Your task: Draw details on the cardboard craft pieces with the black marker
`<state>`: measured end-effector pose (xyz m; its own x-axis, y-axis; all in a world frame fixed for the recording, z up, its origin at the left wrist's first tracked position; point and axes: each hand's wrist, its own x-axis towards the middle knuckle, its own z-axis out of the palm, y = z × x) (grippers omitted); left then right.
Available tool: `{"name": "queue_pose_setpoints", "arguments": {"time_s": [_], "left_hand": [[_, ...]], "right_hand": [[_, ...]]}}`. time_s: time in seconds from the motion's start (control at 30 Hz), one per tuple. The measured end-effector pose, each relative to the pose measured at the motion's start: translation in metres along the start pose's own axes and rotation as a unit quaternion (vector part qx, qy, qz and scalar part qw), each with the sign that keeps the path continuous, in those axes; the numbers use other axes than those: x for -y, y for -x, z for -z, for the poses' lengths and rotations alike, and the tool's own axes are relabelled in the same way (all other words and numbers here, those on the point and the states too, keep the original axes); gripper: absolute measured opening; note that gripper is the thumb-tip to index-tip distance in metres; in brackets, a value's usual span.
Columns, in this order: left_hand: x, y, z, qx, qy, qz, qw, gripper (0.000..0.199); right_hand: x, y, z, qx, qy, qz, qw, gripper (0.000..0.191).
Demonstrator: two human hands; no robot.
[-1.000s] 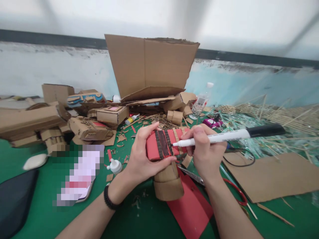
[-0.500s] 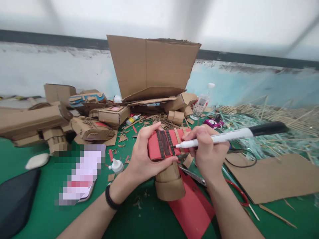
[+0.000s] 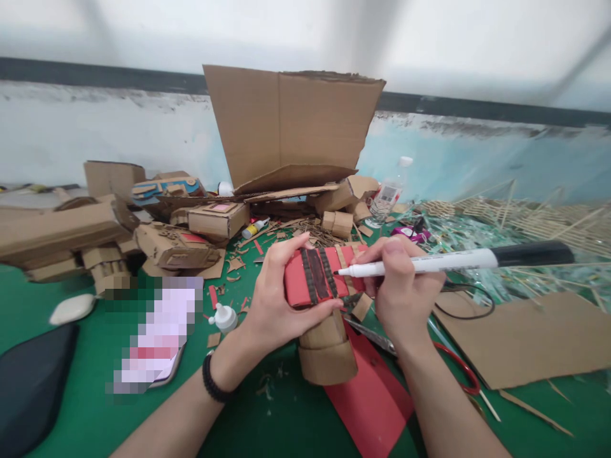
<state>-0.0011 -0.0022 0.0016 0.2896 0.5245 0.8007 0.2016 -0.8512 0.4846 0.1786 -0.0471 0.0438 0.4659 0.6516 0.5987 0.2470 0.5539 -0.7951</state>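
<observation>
My left hand (image 3: 277, 296) grips the left end of a cardboard model (image 3: 296, 280) faced with red paper, its thumb along the lower edge. Dark ribbed strips and a dark brown panel cross the red face; paler strips lie further right. Below hangs a rounded bare-cardboard part (image 3: 328, 356). Pinched in my right hand (image 3: 405, 292) is a white marker (image 3: 443, 261) with a black end, pointing left. Its dark tip is at the red face, just right of the ribbed strip; I cannot tell whether it touches. Under the model lies a red paper sheet (image 3: 372, 394).
Scissors (image 3: 370, 336) with red handles lie beneath my right arm. Right of them is a flat cardboard sheet (image 3: 529, 343). A small white bottle (image 3: 224, 318) and a phone (image 3: 162, 331) are at left. Behind stand cardboard models (image 3: 176, 247), a plastic bottle (image 3: 386, 197) and a large cardboard piece (image 3: 305, 127).
The marker tip has moved slightly up and right, off the dark ribbed strip. My right hand and the marker shifted a little right. My left hand keeps its hold on the model.
</observation>
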Motion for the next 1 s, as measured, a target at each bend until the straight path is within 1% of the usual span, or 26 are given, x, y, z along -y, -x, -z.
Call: {"name": "queue_pose_setpoints", "arguments": {"time_s": [0.07,0.2,0.33,0.5,0.6,0.77,0.9,1.0], "left_hand": [[0.0003,0.0001,-0.0002,-0.001,0.003,0.000,1.000,0.095],[0.0006,-0.0003,-0.0003,-0.003,0.005,-0.003,1.000,0.096],[0.0007,-0.0003,0.0000,-0.002,-0.001,0.000,1.000,0.096],[0.0003,-0.0007,0.0005,-0.001,-0.005,-0.004,1.000,0.095],[0.0002,-0.0012,0.0004,-0.001,-0.009,-0.003,1.000,0.095],[0.0006,-0.0019,0.0000,-0.006,-0.009,-0.015,1.000,0.094],[0.0010,-0.0014,-0.0001,-0.007,-0.007,-0.013,1.000,0.093],[0.0014,-0.0011,-0.0001,-0.007,-0.002,-0.013,1.000,0.093]], "right_hand": [[-0.0002,0.0001,0.0002,-0.001,-0.004,0.000,1.000,0.043],[-0.0019,-0.0002,0.0013,0.021,0.002,0.005,1.000,0.045],[-0.0020,-0.0004,0.0014,0.011,0.010,0.007,1.000,0.044],[-0.0019,-0.0006,0.0017,0.031,0.000,0.010,0.999,0.046],[-0.0033,-0.0008,0.0024,0.025,-0.008,0.013,1.000,0.044],[-0.0036,-0.0004,0.0031,0.061,-0.023,0.003,0.998,0.052],[-0.0012,0.0011,0.0016,0.033,-0.014,0.001,0.999,0.041],[-0.0011,0.0020,0.0008,0.048,-0.011,0.011,0.999,0.043]]}}
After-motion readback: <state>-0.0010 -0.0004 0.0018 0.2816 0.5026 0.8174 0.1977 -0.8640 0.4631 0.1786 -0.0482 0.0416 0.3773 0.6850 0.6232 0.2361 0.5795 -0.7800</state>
